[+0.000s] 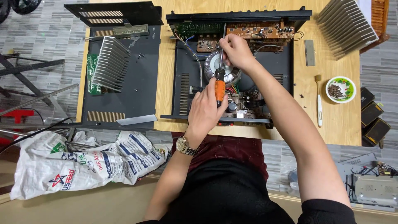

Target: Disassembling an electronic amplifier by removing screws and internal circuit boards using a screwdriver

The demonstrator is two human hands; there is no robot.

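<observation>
While the person leans over the wooden table (331,124), the nearest things lie at floor level: a crumpled white printed sack (83,161) to their left, a grey metal electronics unit (375,188) to their right. A gold wristwatch (184,146) sits on the left wrist.

Left hand (205,110): fingers wrapped tight around the orange-and-black handle of a screwdriver (219,85), held near the front edge of the open amplifier chassis (182,83). The shaft runs up and away over the round toroidal transformer (217,64). Right hand (236,49): fingertips pinched together on the shaft near its far end; the tip reaches towards the brown circuit board (259,30) along the rear wall. Whether the tip touches a screw, cannot tell.

Right of the chassis: a white-handled brush (319,103), a small green-rimmed bowl (340,89) of dark small parts, a grey metal strip (309,52). Far right corner: a large finned heatsink (346,25).

Left of the chassis: a black cover panel (137,83) lying flat, a second finned heatsink (111,62) resting on it, a green circuit board (92,70) at its outer edge.
</observation>
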